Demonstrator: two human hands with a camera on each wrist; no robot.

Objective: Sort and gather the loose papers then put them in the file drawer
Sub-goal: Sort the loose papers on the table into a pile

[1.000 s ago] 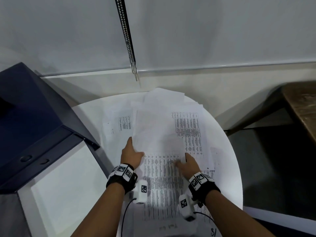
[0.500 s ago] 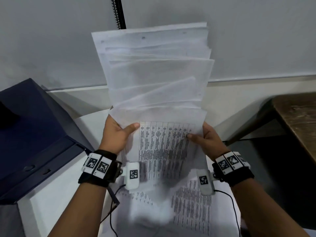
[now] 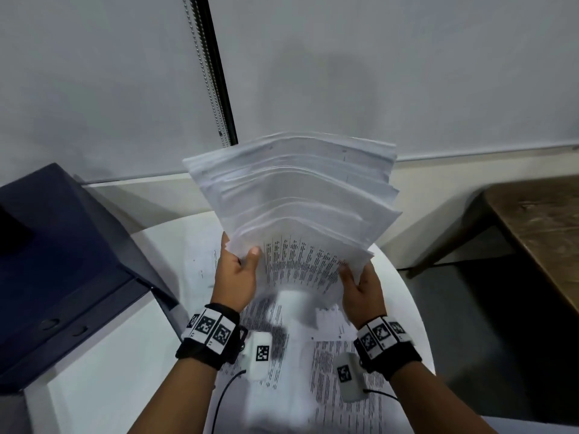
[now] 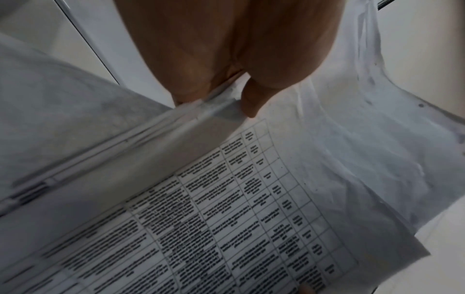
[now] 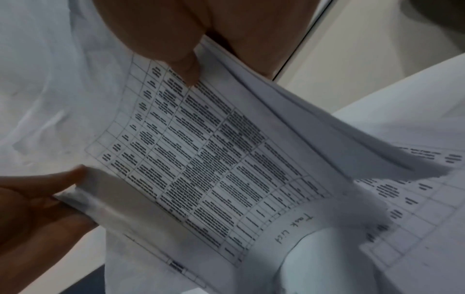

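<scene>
Dark cabinet stands left of the bench; both grips, left hand and right hand, pinch the fanned, uneven paper stack above printed sheets.

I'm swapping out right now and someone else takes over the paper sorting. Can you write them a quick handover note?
Left hand: grips the left edge of the stack, thumb on top.
Right hand: grips the right edge.
Stack: held upright above the table, sheet edges uneven and fanned.
More loose sheets lie flat on the table below.
Blue cabinet stands to the left; no open drawer in view.
Done: most papers gathered.
Left: square the stack, collect the remaining sheets, file them in the drawer.
</scene>
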